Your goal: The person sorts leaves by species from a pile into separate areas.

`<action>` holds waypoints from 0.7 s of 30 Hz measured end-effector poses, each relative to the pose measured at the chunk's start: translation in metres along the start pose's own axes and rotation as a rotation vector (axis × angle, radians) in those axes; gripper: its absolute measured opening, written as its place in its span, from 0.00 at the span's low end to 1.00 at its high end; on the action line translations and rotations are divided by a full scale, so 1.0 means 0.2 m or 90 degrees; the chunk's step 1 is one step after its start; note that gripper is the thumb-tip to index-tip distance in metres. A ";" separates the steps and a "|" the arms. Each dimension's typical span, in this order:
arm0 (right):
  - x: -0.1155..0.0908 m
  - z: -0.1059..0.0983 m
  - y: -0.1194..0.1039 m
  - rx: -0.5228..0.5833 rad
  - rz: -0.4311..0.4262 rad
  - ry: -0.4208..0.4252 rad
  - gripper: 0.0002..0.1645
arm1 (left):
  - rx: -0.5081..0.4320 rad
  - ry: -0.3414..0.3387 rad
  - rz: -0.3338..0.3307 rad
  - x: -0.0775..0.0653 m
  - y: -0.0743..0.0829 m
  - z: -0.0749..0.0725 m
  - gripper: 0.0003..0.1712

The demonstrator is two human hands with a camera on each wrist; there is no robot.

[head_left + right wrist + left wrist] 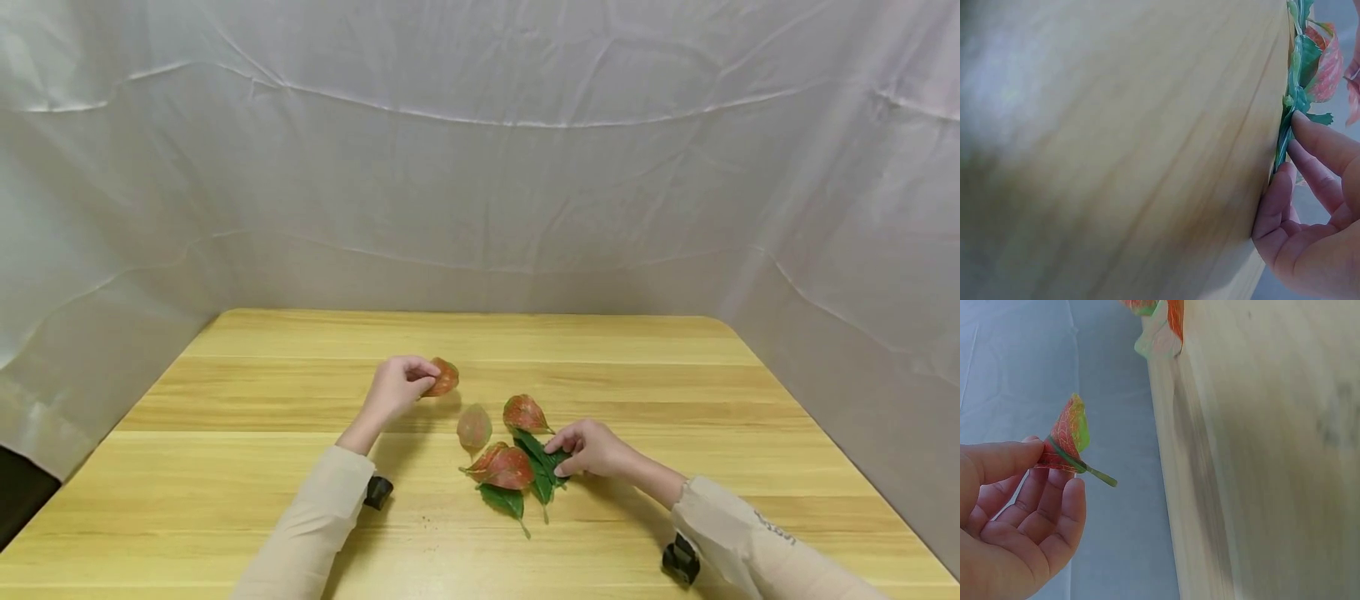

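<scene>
In the head view, my left hand pinches a red leaf by its edge, above the table toward the back. The left wrist view shows that leaf between thumb and fingers, folded, its green stem pointing away. My right hand is low over the pile, thumb and forefinger pinching a dark green leaf at its right side. More green leaves lie under and beside it. Red leaves rest on the pile's left, over another green leaf.
A pale leaf lies left of the pile, and a single red leaf just behind it. The wooden table has pale sheeting hanging round its back and sides. A black wrist device sits below the right sleeve.
</scene>
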State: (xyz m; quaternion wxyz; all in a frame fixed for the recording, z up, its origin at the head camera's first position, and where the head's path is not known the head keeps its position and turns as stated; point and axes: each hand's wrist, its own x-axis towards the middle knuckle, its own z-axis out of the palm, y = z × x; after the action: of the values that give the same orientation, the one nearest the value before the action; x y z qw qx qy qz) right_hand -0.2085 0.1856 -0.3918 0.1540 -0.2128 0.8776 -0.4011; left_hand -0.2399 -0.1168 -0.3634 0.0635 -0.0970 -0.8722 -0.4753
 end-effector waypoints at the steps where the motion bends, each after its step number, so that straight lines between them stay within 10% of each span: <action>1: 0.00 0.00 0.00 0.002 -0.001 -0.001 0.15 | -0.001 0.000 -0.004 0.00 0.00 -0.01 0.05; 21: 0.00 0.00 0.00 0.003 0.000 -0.001 0.14 | 0.028 0.077 -0.042 0.02 -0.13 -0.23 0.07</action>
State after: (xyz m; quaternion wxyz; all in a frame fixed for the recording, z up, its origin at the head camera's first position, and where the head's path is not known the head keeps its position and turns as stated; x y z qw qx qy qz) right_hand -0.2085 0.1865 -0.3924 0.1549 -0.2127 0.8766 -0.4030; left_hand -0.2493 -0.1686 -0.3593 0.1026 -0.0382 -0.8798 -0.4626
